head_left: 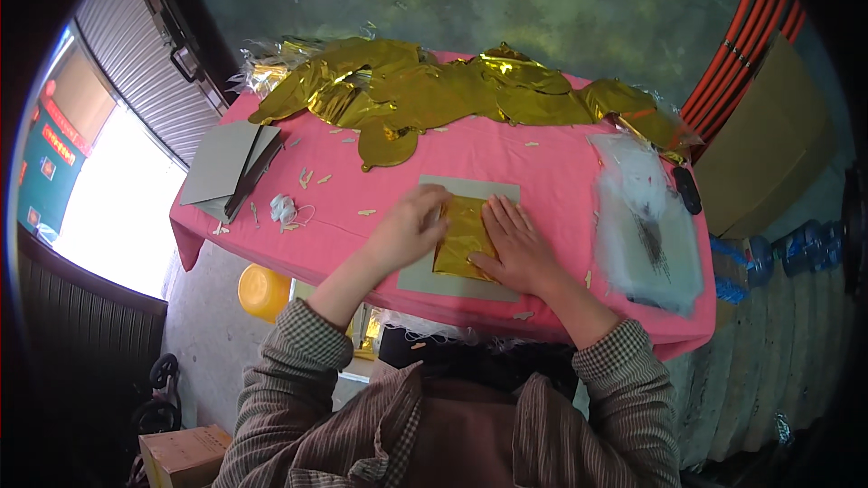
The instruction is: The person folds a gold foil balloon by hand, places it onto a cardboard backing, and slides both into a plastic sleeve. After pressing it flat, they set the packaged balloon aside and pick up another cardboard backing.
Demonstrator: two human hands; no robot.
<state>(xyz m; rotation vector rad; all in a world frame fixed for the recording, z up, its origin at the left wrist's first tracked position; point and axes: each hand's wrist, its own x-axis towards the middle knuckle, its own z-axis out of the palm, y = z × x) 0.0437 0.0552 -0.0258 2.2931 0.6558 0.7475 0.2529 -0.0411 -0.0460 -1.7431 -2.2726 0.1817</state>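
A folded piece of shiny gold foil [463,244] lies on a grey card [418,280] at the near edge of the table. My right hand [517,246] rests flat across the foil's right side with its fingers stretched out. At the foil's left edge my left hand [411,228] is closed, fingers bent and fingertips against the foil; what they pinch, if anything, is hidden. Flat gold foil balloons [425,90] spread in a heap along the table's far side.
The pink-covered table [348,172] bears a stack of grey cards [217,163], white string [283,210] and scattered small pale pieces [366,212]. Clear plastic bags [653,253] and a black object [686,190] lie right. Beyond stand a cardboard box [768,140] and a yellow bucket [262,292].
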